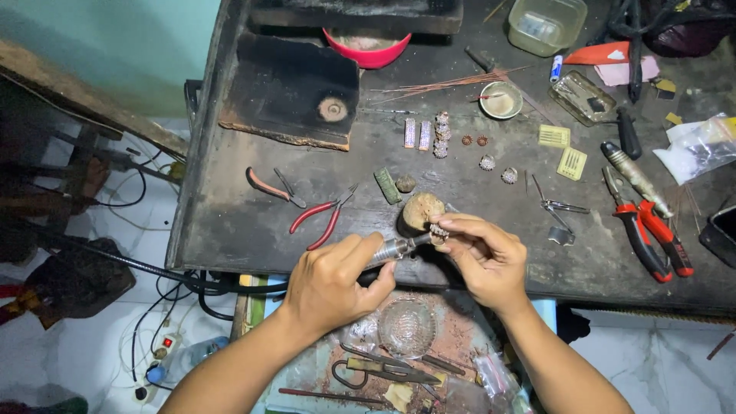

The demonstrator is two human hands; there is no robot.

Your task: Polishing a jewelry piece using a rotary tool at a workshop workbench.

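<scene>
Starting at the left edge of the counter point(230, 230), I see a dark charred board point(295, 92) lying toward the far left corner, with a pink bowl point(368, 47) just beyond it at the far edge. Nearer the front edge lie small black-and-orange pliers point(272, 186) and, beside them, red-handled pliers point(322, 216). My left hand point(333, 284) sits at the front edge near the middle, fingers point(360, 253) clamped around a metal rotary handpiece point(395, 248) whose tip points right. That tip meets a small studded jewellery piece point(439, 230), pinched tight between the fingers point(460, 226) of my right hand point(483, 257), just over the front edge and against a rounded wooden peg point(422, 208). Behind the hands, mid-counter, sit two small silver bars point(417, 134), a stack of studded beads point(441, 134) and a small round dish point(501, 100) with thin copper wires point(445, 83) fanned beside it. Further right lie tweezers point(560, 207), two yellow cards point(563, 149) and a clear plastic box point(547, 24) at the far edge. Toward the right edge rest red-handled cutters point(652, 238). Below the counter's front edge, a drawer tray point(460, 337) holds a glass dish point(406, 328) and scissors point(376, 372).
</scene>
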